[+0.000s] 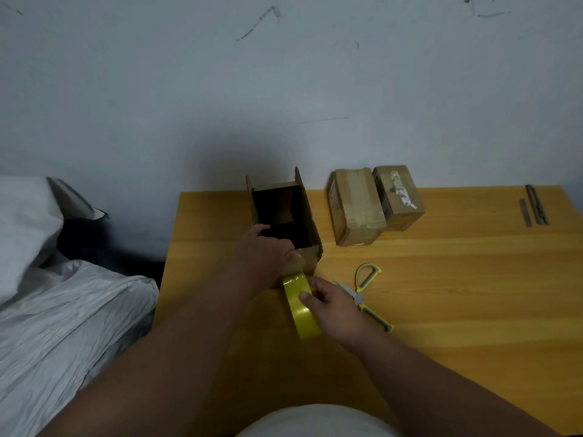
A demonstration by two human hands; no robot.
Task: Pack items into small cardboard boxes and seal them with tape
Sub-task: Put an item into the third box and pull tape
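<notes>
An open cardboard box stands on the wooden table, its flaps up and its inside dark. My left hand grips the box's near left rim, thumb pressed on the front wall. A roll of yellow tape stands on edge against the box's front. My right hand holds that roll from the right, fingers curled over its top.
Yellow-handled scissors lie just right of my right hand. Two sealed cardboard boxes sit side by side at the back by the wall. Thin metal strips lie at the far right. Crumpled white sheeting is left of the table.
</notes>
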